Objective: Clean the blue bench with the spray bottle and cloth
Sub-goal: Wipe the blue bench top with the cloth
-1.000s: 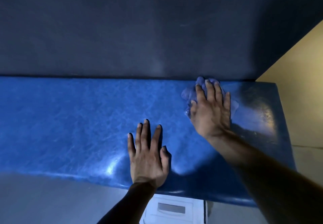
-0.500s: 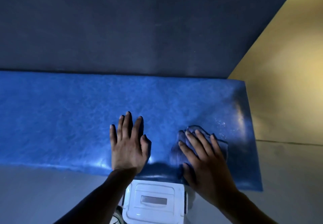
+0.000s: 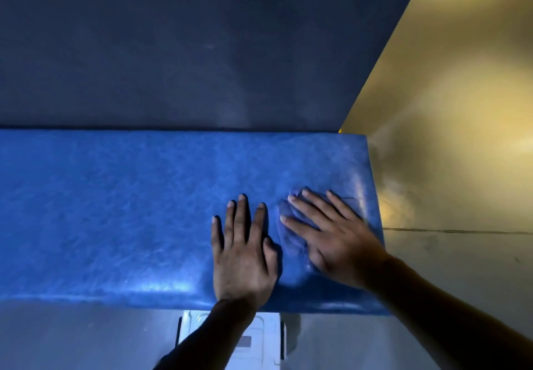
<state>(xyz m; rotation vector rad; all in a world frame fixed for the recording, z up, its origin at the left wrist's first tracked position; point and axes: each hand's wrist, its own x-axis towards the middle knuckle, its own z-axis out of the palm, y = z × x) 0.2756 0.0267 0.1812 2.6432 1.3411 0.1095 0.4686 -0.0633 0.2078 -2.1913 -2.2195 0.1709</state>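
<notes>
Your right hand (image 3: 331, 242) lies flat with fingers spread, pressing the blue cloth (image 3: 291, 225) onto the blue bench (image 3: 115, 211) near its right end; the cloth shows under and just left of the fingers. Your left hand (image 3: 242, 251) rests just beside it, palm down, fingers straight. A white box (image 3: 268, 338) sits below the bench's near edge.

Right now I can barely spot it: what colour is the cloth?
Blue, nearly matching the bench; the cloth shows in the head view.
</notes>
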